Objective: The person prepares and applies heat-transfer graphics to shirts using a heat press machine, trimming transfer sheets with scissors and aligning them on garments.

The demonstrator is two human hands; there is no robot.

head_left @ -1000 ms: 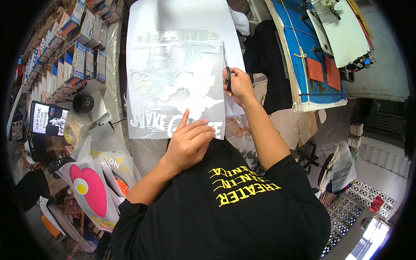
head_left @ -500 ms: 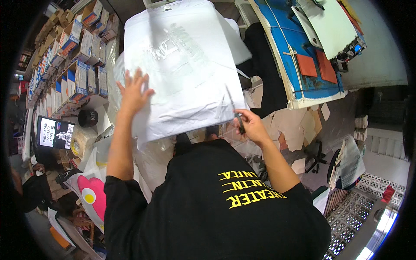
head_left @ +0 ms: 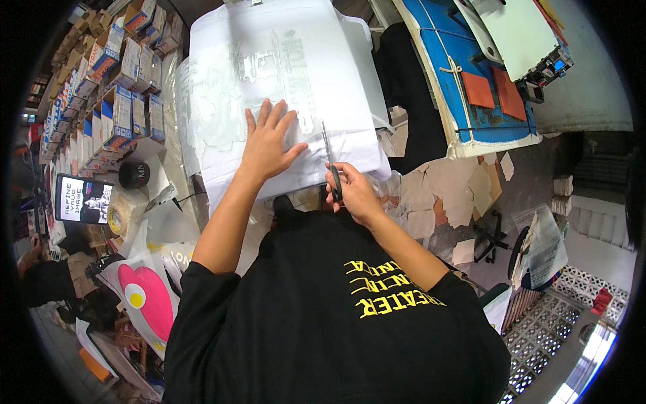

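Observation:
A white garment (head_left: 346, 87) lies spread on a board, with translucent film (head_left: 222, 128) bearing pale shapes and lettering over it, some reaching past its left side. My left hand (head_left: 269, 145) rests palm down on the film near the lower middle, fingers stretched apart and pointing away from me. Just right of it, my right hand (head_left: 353, 192) grips scissors (head_left: 327, 148) by the black handles, the blades pointing up across the sheet near the garment's lower part.
Boxes (head_left: 121, 121) line the left, near a screen (head_left: 83, 198), tape roll (head_left: 124, 215) and printed sheets (head_left: 145, 299). Another person's arm (head_left: 30, 256) shows at far left. Right are black fabric (head_left: 410, 81), a blue-topped table (head_left: 444, 67) with red blocks, and cardboard pieces (head_left: 431, 202) below.
My left hand has moved from the garment's left edge rightward toward its middle. My right hand, with the scissors, has moved down and leftward. The film lies further left than a second ago.

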